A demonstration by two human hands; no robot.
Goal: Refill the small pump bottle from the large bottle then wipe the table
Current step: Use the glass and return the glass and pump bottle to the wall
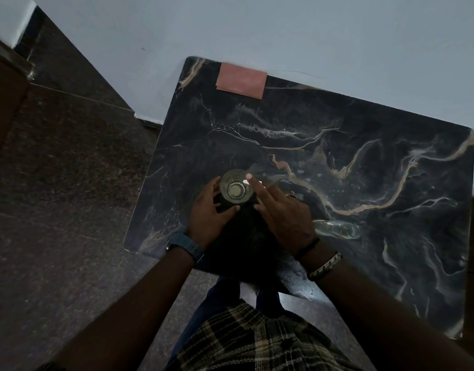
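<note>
Clear glass or plastic, with a round open mouth seen from straight above: this is the bottle (pixel 234 190) that stands upright between the two hands, on a black marble-patterned table (pixel 364 162) with pale and tan veins. Through its mouth a lighter ring shows at the bottom, and the wall has a faint greenish shine. I cannot tell how much liquid is in it.

The left hand (pixel 209 210) is at the left side of this bottle, its fingers and thumb curled round the lower part, so it holds the bottle. The right hand (pixel 281 212) is at the other side, close to the left hand, with only the bottle between them. Its forefinger is stretched forward and lies along the right edge of the rim, beside a small white piece (pixel 253 182) that I cannot identify. Whether the right fingers press the bottle is not clear.

Just to the right of the right hand, near its wrist, a second clear bottle (pixel 337 229) lies on its side on the table. Far beyond both hands, at the far edge of the table by the wall, lies a folded pink cloth (pixel 241 80).
</note>
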